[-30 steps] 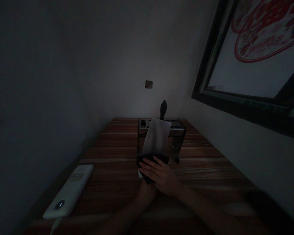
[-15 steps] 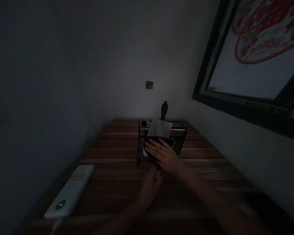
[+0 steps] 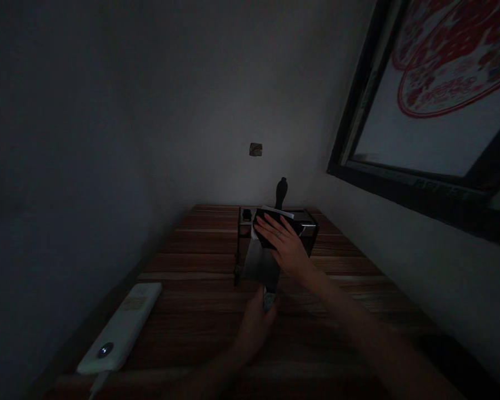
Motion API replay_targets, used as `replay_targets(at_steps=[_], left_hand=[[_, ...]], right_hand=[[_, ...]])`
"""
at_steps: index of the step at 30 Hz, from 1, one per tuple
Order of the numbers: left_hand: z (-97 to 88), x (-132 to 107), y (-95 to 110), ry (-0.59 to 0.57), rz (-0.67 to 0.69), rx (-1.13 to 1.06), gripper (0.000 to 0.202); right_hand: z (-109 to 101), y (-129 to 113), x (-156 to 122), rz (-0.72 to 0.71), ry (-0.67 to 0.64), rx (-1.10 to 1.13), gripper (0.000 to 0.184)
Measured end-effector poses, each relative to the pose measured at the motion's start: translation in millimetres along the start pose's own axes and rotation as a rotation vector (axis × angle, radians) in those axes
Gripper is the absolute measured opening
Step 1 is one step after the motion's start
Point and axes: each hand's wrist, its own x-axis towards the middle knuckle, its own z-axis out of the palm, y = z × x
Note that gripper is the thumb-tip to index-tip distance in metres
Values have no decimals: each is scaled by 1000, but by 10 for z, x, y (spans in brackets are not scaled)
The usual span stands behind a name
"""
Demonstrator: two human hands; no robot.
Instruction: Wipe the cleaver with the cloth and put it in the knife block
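Observation:
The room is very dark. My left hand (image 3: pixel 255 325) grips the handle of a broad cleaver (image 3: pixel 259 264), whose blade points away from me over the wooden table (image 3: pixel 183 311). My right hand (image 3: pixel 284 248) presses a dark cloth (image 3: pixel 270 229) onto the far end of the blade, fingers wrapped over it. Just behind stands a metal knife rack (image 3: pixel 307 222) with one black-handled knife (image 3: pixel 280 192) upright in it.
A white power bank (image 3: pixel 123 328) with a small lit button lies at the table's left front edge, a cable leaving it. Walls close in at the left and back. A dark-framed picture with a red round pattern (image 3: pixel 437 83) hangs on the right wall.
My right hand slid the dark cloth along the blade, from near the handle out to the far end. My left hand came into view on the handle. The blade now lies flatter.

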Motion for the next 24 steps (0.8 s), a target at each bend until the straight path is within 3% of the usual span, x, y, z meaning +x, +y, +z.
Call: replay_targets(at_steps=[6,14,24], left_hand=[[2,2,18,20,11,38,21],[-4,-2,-8,30,32,35,19],[-5,3,23,31,-63,27,21]], right_hand=[[-51,59,117,85,57,-3,54],[-122,121,111,40,42,63,52],[-505,38,-235,200,151,358,47]])
